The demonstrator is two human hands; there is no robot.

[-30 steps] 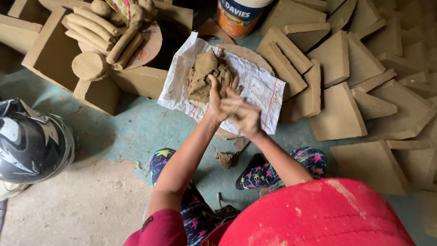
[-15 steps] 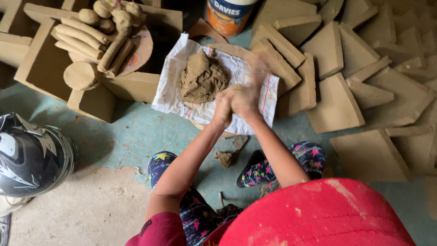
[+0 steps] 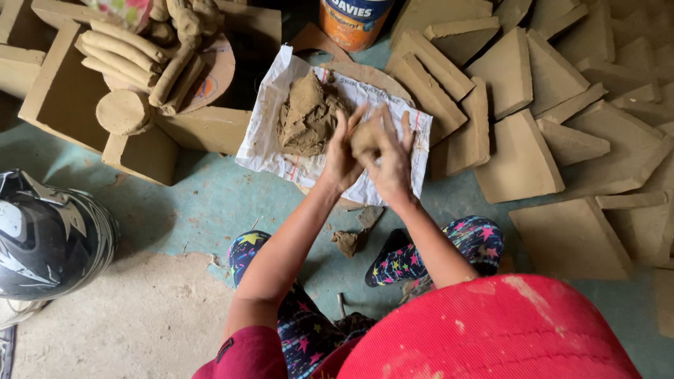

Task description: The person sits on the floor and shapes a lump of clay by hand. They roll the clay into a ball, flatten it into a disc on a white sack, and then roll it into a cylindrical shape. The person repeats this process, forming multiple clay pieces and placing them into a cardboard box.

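Small clay lump (image 3: 366, 137) sits pressed between both palms, held up just above the white printed sheet (image 3: 263, 144). Left hand (image 3: 342, 156) on one side, right hand (image 3: 393, 158) on the other, fingers straight and slightly fanned, not curled; the flat palms look set for rolling or squeezing the lump, judging from the pose. Fingers smeared with clay.

Just beside the hands, the big clay heap (image 3: 307, 116) rests on the sheet, which lies over a round board (image 3: 365, 77), probably to keep wet clay off the board and within reach. Two clay scraps (image 3: 347, 242) lie on the teal floor (image 3: 196, 203) between the knees.

Farther out: rolled clay coils (image 3: 126, 52) stacked on a block (image 3: 67, 91) to the left, near a round clay puck (image 3: 123, 112). Flat clay slabs (image 3: 519, 147) are spread to the right, overlapping, likely drying. Orange-and-white paint bucket (image 3: 354, 21) at top. Dark helmet (image 3: 49, 235) at far left on the floor.
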